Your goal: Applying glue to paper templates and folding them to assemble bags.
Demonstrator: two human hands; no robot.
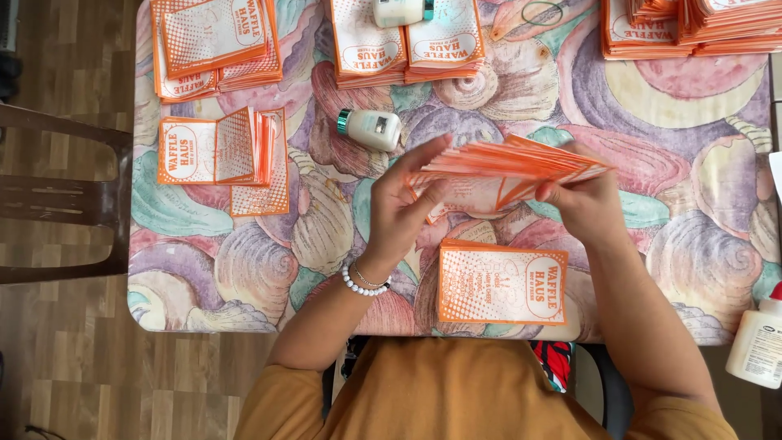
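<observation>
Orange paper bags held fanned at the frame's centre.

More orange stacks line the top edge of the shell-patterned surface, a small glue bottle lies just above the hands, and one flat bag lies below them. The fanned stack is white-and-orange, edges splayed. Left hand and right hand both grasp it, fingers pinching its ends.

A white glue bottle lies beside a wooden chair.
</observation>
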